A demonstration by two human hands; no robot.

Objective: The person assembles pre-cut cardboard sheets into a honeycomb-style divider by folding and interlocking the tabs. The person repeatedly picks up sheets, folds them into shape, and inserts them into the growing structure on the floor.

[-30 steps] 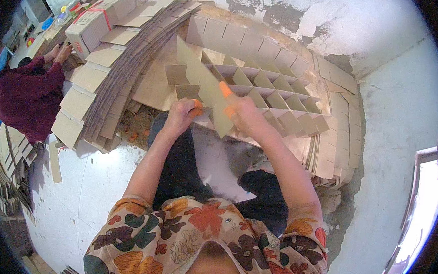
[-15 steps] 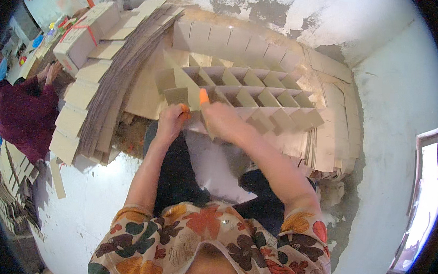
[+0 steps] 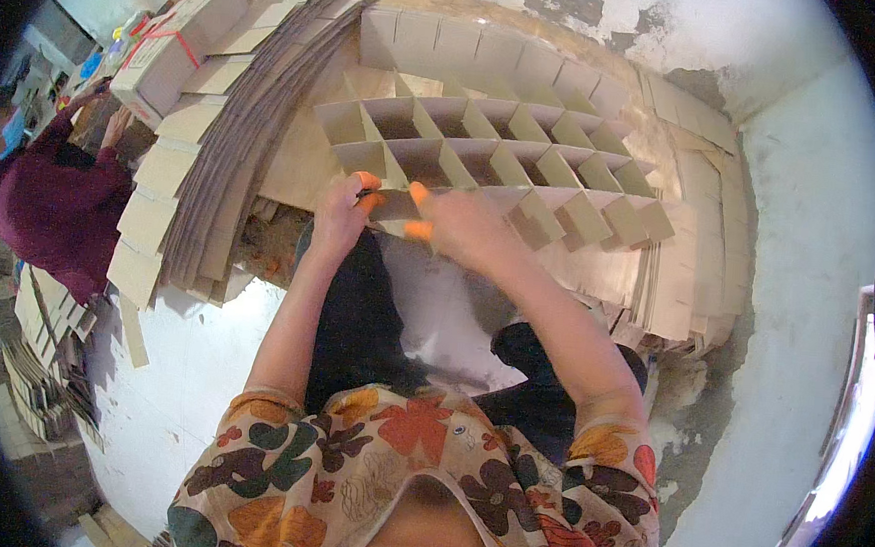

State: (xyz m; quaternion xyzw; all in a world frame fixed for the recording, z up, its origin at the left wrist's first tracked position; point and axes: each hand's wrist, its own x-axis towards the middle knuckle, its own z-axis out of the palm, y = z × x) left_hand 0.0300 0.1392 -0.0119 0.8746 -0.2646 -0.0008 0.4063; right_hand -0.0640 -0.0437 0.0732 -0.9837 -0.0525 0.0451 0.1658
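A grid of interlocked cardboard dividers (image 3: 449, 162) stands in front of me, its cells open upward. My left hand (image 3: 343, 211) is at the grid's near left corner, its orange-covered thumb and finger pinched on a divider strip. Just to its right, my right hand (image 3: 460, 225) grips the same near edge between orange-covered thumb and finger. A short piece of the strip shows between the two hands. The other fingers of both hands are mostly hidden.
A long leaning stack of cardboard sheets (image 3: 257, 112) is on the left, beside a white carton (image 3: 160, 66) with red strap. Slotted strips (image 3: 491, 51) stand behind the grid. More cardboard (image 3: 696, 219) lies right. A person in maroon (image 3: 60, 215) works at far left.
My right hand has come down and now pinches the near edge beside my left. The divider at the grid's left end has swung into line, and the cells stand more evenly open.
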